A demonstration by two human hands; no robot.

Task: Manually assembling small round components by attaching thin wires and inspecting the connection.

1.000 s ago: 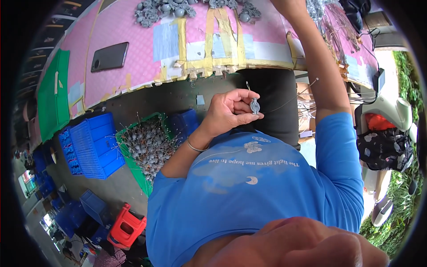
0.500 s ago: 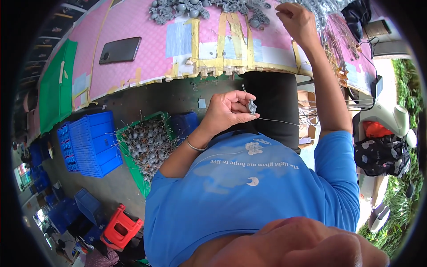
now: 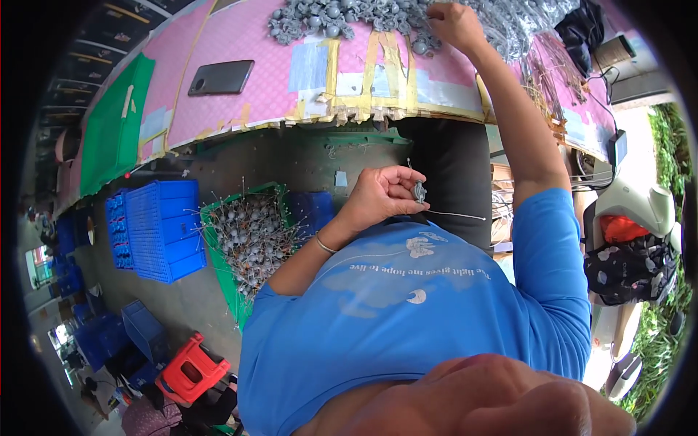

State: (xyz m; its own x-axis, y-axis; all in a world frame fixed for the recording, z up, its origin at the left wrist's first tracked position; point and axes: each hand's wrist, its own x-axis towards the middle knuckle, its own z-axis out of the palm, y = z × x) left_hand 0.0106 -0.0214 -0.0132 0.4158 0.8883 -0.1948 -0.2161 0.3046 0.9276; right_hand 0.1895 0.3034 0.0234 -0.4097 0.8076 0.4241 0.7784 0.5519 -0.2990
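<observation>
My left hand [image 3: 385, 192] is closed in front of my shirt, pinching a small grey flower-shaped piece [image 3: 419, 192] between thumb and fingers. A thin pale wire [image 3: 458, 215] runs out from that piece to the right, and a short wire end sticks up above the fingers. At the far side of the pink-covered table [image 3: 269, 102], my right hand [image 3: 458, 26] touches the right part of a pile of grey pieces [image 3: 349, 18], some round and some flower-shaped. Its fingers are bent together; whatever lies between them cannot be made out.
A dark phone [image 3: 221, 78] lies on the table's left part. Clear plastic wrapping [image 3: 509, 22] and brown wires [image 3: 549, 87] lie at the right. Below left stand a green-lined container of wired grey balls [image 3: 254, 232], a blue crate [image 3: 171, 231] and a red stool [image 3: 190, 368].
My right hand has moved left from above the table onto the pile's right edge. The left hand still holds the flower-shaped piece. The whole view has shifted slightly.
</observation>
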